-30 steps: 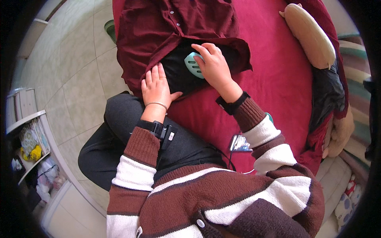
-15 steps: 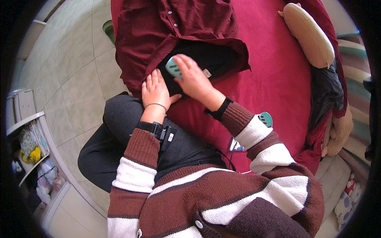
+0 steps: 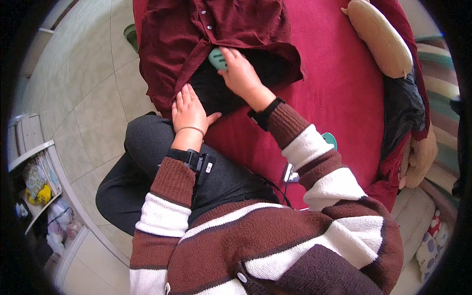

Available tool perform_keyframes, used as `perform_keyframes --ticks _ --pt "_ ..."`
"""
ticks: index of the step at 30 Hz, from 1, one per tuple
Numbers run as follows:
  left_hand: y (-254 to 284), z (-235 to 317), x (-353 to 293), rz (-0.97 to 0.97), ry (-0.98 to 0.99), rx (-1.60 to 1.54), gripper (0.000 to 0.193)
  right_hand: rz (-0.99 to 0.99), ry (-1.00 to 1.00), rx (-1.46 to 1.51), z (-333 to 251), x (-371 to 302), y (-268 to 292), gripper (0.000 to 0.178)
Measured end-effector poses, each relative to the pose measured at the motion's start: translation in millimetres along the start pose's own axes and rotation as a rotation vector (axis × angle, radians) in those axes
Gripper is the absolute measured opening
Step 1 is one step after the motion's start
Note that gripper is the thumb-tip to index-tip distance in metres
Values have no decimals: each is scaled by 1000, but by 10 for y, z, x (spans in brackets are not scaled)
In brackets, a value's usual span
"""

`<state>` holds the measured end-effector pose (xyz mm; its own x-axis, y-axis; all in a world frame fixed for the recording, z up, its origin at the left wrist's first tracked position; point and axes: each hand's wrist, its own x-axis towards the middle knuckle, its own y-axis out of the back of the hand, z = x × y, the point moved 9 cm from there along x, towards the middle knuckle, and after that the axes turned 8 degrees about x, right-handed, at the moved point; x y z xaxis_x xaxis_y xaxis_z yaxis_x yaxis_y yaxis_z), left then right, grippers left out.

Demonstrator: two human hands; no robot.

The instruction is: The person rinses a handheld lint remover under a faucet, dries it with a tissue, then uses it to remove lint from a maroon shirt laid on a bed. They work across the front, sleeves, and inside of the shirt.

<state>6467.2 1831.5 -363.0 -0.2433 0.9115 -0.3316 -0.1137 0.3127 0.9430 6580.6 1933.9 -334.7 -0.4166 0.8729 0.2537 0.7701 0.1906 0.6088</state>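
Observation:
A maroon buttoned garment (image 3: 172, 39) lies on the red bed cover, its front hem folded up over the black inner fabric (image 3: 270, 73). My left hand (image 3: 190, 112) rests flat on the garment's lower left edge, fingers stretched out and thumb apart. My right hand (image 3: 242, 76) grips a small teal oval thing with slots (image 3: 217, 58). That thing is over the black fabric, right beneath the folded maroon hem; its underside is hidden, so I cannot tell its exact kind.
Beside my right sleeve lie another teal piece (image 3: 330, 141) and a small silver-and-dark device (image 3: 290, 173) with a cable. A beige plush toy (image 3: 381, 37) and dark cloth (image 3: 404, 105) lie at the bed's right edge. An open cabinet (image 3: 42, 191) stands at left on the tiled floor.
My right hand has moved up and slightly inward with the teal thing, toward the folded hem. The left hand stays on the garment's edge. The whole view has shifted slightly.

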Motion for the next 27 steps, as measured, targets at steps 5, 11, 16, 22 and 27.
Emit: perform_keyframes --ticks 5,11,16,22,27 --pt "-38 -14 -13 -48 17 -9 120 -396 70 126 -223 -246 -402 72" --pt "-117 -42 -29 -73 34 18 120 -36 34 -55 37 82 -51 56" --pt "-139 -56 -18 -104 28 43 118 -214 99 60 -76 -7 -300 66" --pt "-103 -60 -56 -77 24 9 117 -50 62 47 -24 -326 14 60" --pt "-66 -30 -71 -62 7 27 120 7 -206 -256 893 260 688 48"
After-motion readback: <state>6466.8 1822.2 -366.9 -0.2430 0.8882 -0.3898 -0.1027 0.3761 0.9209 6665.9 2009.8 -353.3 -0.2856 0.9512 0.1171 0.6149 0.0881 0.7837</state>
